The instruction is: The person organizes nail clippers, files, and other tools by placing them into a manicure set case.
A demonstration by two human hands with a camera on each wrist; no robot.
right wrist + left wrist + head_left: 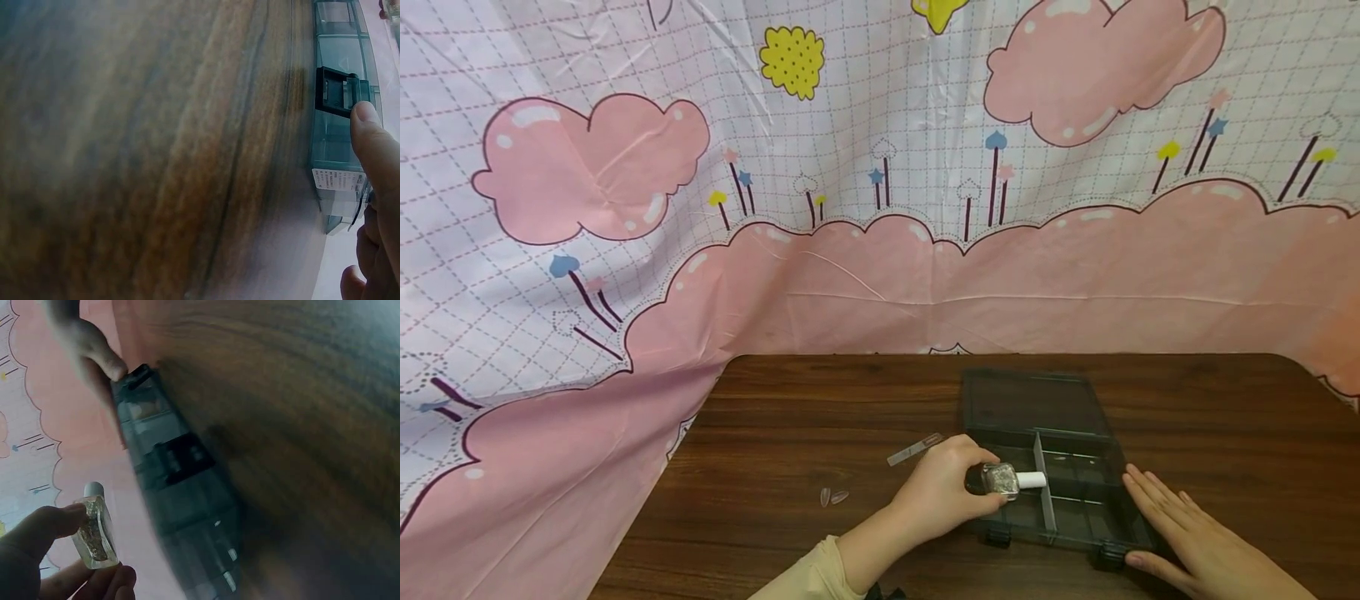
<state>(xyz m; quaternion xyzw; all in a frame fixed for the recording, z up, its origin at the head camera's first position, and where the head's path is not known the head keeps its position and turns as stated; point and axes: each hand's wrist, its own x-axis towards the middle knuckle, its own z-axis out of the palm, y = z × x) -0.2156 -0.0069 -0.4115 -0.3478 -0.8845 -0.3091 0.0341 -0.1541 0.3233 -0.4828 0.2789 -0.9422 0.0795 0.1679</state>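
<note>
A small clear nail polish bottle (1001, 481) with glittery flakes and a white cap (1031, 480) is pinched between the thumb and fingers of my left hand (945, 481). It lies sideways above the left part of a dark see-through box (1052, 533), cap pointing right. The box is open, its lid (1030, 400) folded back; a pale divider (1043, 483) splits the inside. My right hand (1195, 521) rests along the box's right side with fingers extended. In the right wrist view its thumb (369, 122) touches a black latch (334, 94).
Two clear nail tips (832, 497) lie on the brown wooden table (737, 517), left of the box. Near my left hand is a narrow translucent strip (913, 450). Small pale bits (1060, 457) sit in the box's right compartment. A printed cloth (850, 283) hangs behind the table.
</note>
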